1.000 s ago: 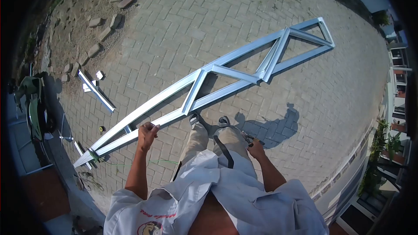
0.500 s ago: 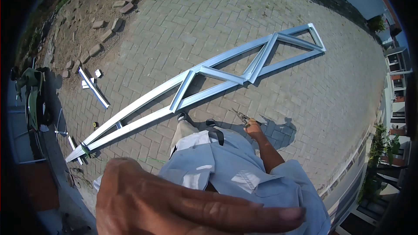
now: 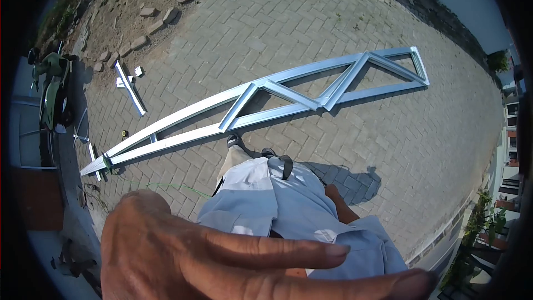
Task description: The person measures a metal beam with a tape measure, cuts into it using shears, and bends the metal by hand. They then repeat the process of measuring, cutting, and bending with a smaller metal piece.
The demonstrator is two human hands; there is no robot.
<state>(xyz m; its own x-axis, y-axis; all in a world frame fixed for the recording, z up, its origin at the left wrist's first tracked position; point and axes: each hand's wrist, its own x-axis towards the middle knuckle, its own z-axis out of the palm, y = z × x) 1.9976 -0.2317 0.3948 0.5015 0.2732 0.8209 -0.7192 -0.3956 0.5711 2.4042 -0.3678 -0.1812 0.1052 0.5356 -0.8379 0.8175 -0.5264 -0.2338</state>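
Observation:
My left hand (image 3: 166, 244) is close to the camera at the bottom, its fingers stretched to the right and apart, holding nothing. Of my right arm only part of the forearm (image 3: 340, 205) shows beside the light blue shirt (image 3: 302, 194); the hand itself is hidden. A long, tapering truss of silvery metal channels (image 3: 194, 131) lies flat on the paving beyond my feet, with slanted braces between its two long members. At its narrow left end, a small green tool (image 3: 106, 161) rests against the metal.
Metal offcuts (image 3: 130, 89) and a yellow-and-black tape measure (image 3: 124, 133) lie left of the truss. A green cord (image 3: 177, 185) runs across the block paving. Loose bricks (image 3: 140, 43) edge the bare soil at upper left. A green motor scooter (image 3: 53, 89) stands at far left.
My right hand, which held a pair of snips beside my body, has drawn in out of sight. My left hand's fingers have spread apart. The view has shifted, with the truss's left end now higher.

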